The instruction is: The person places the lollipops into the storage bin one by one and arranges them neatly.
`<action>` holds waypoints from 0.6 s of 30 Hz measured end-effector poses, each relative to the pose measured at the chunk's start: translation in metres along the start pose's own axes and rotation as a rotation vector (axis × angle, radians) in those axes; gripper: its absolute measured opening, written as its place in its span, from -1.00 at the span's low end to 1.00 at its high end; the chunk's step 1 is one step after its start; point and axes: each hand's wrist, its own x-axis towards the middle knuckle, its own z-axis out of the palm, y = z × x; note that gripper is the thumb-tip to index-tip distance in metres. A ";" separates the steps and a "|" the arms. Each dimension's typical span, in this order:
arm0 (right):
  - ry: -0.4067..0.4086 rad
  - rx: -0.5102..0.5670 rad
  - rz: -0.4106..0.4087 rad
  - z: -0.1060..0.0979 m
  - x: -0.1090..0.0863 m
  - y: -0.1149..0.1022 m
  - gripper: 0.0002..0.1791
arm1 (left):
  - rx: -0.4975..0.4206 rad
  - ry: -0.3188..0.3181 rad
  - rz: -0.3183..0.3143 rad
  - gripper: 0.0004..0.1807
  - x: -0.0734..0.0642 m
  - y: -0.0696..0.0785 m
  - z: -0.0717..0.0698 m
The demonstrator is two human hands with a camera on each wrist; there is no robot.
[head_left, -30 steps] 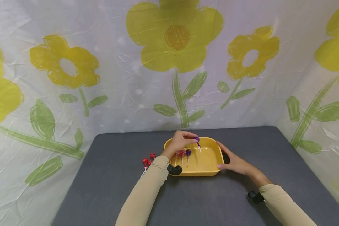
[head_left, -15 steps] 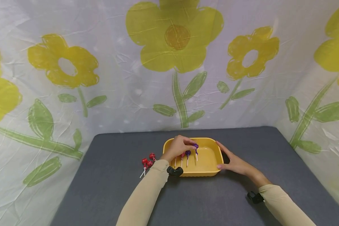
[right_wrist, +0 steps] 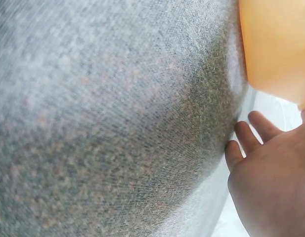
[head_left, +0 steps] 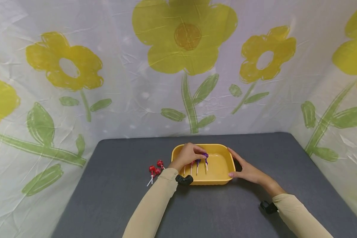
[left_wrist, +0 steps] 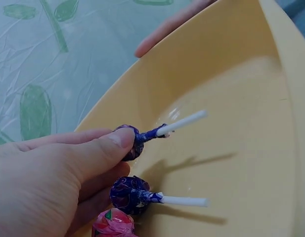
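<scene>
- Cloth painted with yellow flowers [head_left: 131, 102] is hung along the left, back and right of the dark grey tabletop [head_left: 113, 205].
- Three red-wrapped lollipops [head_left: 152, 169] are grouped closely on the tabletop, left of the yellow tray [head_left: 221, 162]; white sticks are pointed toward the near edge.
- The left forearm is covered by a beige sleeve [head_left: 154, 205], and a black band [head_left: 184, 180] is worn at that wrist.
- The left hand [head_left: 188, 157] is held over the left part of the tray; by its thumb and index finger the round head of a purple-wrapped lollipop [left_wrist: 151, 134] is pinched.
- Inside the tray, a white stick [head_left: 184, 171] is seen leftmost, its head hidden by the hand; next are placed a pink-wrapped lollipop [left_wrist: 112, 224] and a second purple-wrapped lollipop [left_wrist: 130, 195], then the pinched one, its stick tilted above the tray floor.
- At the tray's right end the right hand [head_left: 247, 171] is rested, thumb and index finger spread wide along the wall; the remaining fingers are held slightly apart.
- Another black band [head_left: 268, 207] is worn below the right hand, beside a matching sleeve [head_left: 298, 216].
</scene>
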 end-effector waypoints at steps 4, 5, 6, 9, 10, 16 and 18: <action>0.002 -0.001 -0.007 0.000 0.001 0.001 0.19 | 0.008 -0.023 -0.001 -0.77 0.001 -0.002 0.000; 0.002 -0.002 -0.007 0.000 0.001 0.001 0.19 | 0.008 -0.029 -0.001 -0.76 0.001 -0.002 0.000; 0.003 -0.001 -0.008 0.000 0.001 0.000 0.19 | 0.010 -0.034 0.000 -0.76 0.001 -0.002 0.000; 0.003 0.002 -0.006 0.000 0.001 0.000 0.19 | 0.017 -0.039 0.006 -0.76 0.001 -0.002 0.000; 0.003 0.001 -0.003 0.000 0.001 -0.001 0.19 | 0.019 -0.039 0.006 -0.76 0.001 -0.002 0.001; 0.001 0.004 0.004 0.000 0.001 -0.001 0.18 | 0.035 -0.038 -0.008 -0.76 0.003 -0.002 0.002; 0.000 0.001 0.005 0.000 0.001 0.000 0.18 | 0.037 -0.039 -0.012 -0.76 0.003 -0.003 0.003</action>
